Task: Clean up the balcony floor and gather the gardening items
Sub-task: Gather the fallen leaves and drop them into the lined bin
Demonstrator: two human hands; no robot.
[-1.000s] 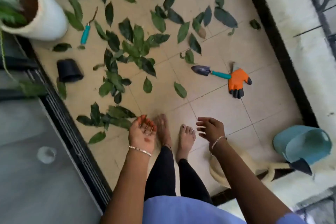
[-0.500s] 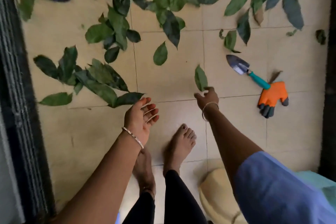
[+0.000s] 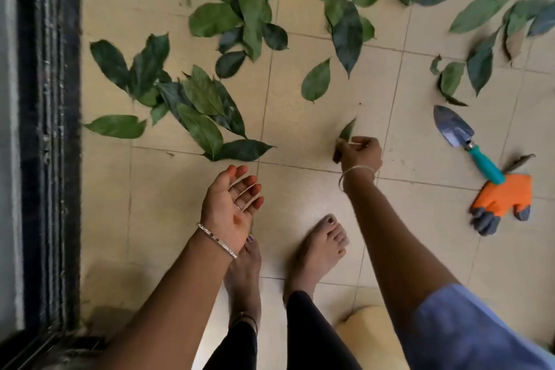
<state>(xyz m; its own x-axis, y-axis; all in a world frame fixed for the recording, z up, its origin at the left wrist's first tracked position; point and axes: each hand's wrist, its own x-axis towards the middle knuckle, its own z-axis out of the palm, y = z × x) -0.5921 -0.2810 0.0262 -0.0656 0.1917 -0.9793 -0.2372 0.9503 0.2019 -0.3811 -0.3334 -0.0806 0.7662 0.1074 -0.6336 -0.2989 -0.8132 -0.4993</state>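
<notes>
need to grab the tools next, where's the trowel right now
The trowel lies on the floor at the head view's right side, its teal handle reaching the orange glove, right of the right hand.

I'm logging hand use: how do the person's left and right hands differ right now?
The left hand is palm up, fingers relaxed, holding nothing; the right hand is knuckles up, pinching a leaf. The left hand sits nearer the body; the right hand reaches farther forward. Each wrist has a bracelet.
</notes>
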